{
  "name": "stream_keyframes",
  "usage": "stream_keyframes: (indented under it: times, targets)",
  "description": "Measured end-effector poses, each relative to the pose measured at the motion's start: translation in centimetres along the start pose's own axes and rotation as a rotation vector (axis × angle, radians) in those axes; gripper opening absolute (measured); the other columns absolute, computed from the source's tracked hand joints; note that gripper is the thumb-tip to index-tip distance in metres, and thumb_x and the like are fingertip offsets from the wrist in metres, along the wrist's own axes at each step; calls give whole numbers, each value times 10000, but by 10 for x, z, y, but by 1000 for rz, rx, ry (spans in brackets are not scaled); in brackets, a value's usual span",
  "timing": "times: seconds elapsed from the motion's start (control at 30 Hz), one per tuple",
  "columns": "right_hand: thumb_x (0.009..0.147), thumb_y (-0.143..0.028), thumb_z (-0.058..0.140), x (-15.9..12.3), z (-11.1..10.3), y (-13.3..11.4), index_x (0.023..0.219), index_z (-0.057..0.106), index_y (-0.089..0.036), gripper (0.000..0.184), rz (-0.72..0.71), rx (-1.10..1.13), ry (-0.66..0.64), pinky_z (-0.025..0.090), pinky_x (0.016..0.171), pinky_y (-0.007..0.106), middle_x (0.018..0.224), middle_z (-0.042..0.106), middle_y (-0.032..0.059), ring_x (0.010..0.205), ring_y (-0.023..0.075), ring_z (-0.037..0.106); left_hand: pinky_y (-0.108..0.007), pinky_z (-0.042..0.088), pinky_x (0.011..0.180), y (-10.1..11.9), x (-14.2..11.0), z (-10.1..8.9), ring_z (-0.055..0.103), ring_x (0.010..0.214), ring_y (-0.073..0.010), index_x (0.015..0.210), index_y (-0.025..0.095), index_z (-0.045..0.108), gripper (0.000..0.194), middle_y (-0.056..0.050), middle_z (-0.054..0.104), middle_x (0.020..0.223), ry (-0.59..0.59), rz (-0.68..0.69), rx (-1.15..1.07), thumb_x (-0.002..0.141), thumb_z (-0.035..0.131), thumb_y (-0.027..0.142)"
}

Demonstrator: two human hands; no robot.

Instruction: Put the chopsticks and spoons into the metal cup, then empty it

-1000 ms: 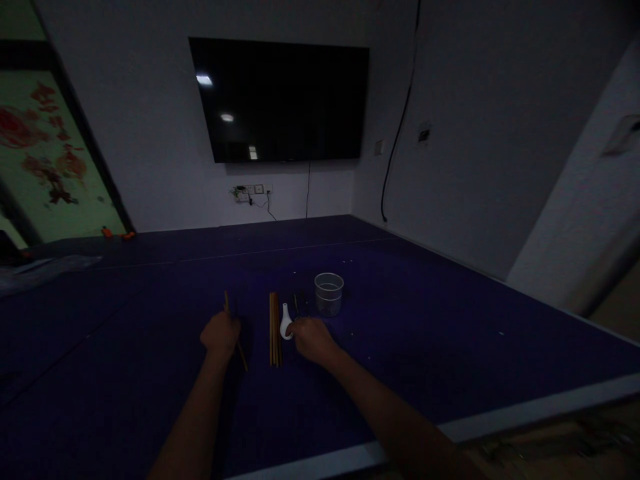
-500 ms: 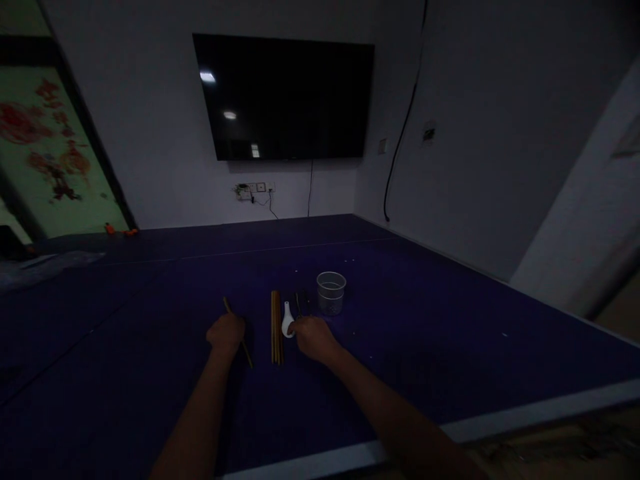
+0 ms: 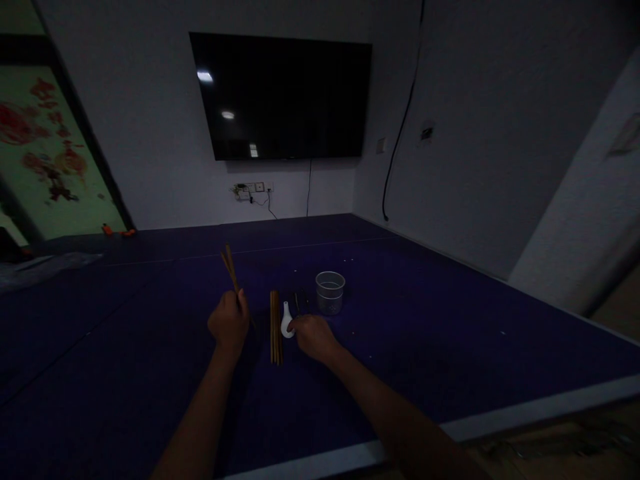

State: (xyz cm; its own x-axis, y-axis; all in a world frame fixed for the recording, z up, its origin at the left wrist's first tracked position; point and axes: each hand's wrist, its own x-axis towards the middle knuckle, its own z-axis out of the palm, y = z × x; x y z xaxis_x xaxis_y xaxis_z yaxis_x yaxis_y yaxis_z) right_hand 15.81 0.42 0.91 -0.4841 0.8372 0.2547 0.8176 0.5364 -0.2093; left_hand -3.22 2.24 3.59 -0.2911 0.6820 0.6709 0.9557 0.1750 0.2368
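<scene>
The left hand (image 3: 229, 323) is clenched round some sticks (image 3: 233, 275), tips slanting up and away. Just right of it, untouched, a row (image 3: 275, 330) of more sticks lies on the table (image 3: 150, 347), long axis running away from the person. Next to that lies the spoon (image 3: 286, 313), handle pointing away. The right hand (image 3: 314, 335), nearer the row, reaches the spoon's bowl; I can't tell whether it's pinching. Behind that hand stands the cup (image 3: 330, 300).

Before me, a purple tabletop (image 3: 430, 313): brown sticks (image 3: 275, 333), white spoon (image 3: 286, 320) at their three o'clock, round grey container (image 3: 330, 300) toward two.
</scene>
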Motion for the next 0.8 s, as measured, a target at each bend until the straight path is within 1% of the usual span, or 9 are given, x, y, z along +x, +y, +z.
stream_keyframes:
  times: [0.07,0.13,0.27,0.4,0.5,0.63,0.8]
  targets:
    - [733,-56,424,0,-1,0,1003,653,-203,382,-1,0,-4,409,851,244,1048,667,55,979,161,603,-240,331,551,-2,-3,5,554,641,-163,779,157,550,382,-75,579,711,74,58,-44,908,250,354]
    - [730,-55,429,0,-1,0,1002,653,-201,381,-2,-1,-9,408,856,246,1045,668,55,980,162,603,-233,324,549,-4,-5,12,536,628,-149,759,165,529,350,-62,560,699,100,89,-93,909,261,334]
    - [738,-59,424,0,-1,0,997,653,-201,374,-1,-6,-10,409,854,248,1054,665,54,983,164,602,-219,333,550,-4,-7,23,533,631,-137,764,172,513,303,-49,552,700,81,128,-177,905,296,330]
    - [735,-52,417,0,-2,-1,1002,652,-199,384,-2,-13,-12,412,841,247,1043,668,57,971,164,606,-225,359,573,-2,-8,28,562,674,-152,809,161,522,289,-68,580,745,52,128,-233,902,303,326]
    - [739,-55,420,0,-2,-1,1006,652,-194,379,0,-17,-19,411,845,251,1038,669,66,971,167,606,-237,381,592,1,-8,27,586,702,-169,884,146,530,278,-86,604,787,6,105,-288,895,315,322]
    - [738,-57,434,0,-3,-1,1008,652,-196,374,-3,-18,-31,407,856,253,1053,663,66,983,168,602,-237,387,574,4,-7,24,616,710,-182,1003,134,505,274,-92,630,802,-102,39,-353,895,327,313]
    - [737,-59,433,0,-1,-1,1003,654,-193,371,4,-17,-26,416,842,260,1035,669,70,966,177,608,-236,370,527,5,-5,23,634,663,-194,1018,133,478,261,-86,640,743,-221,-7,-320,900,329,313]
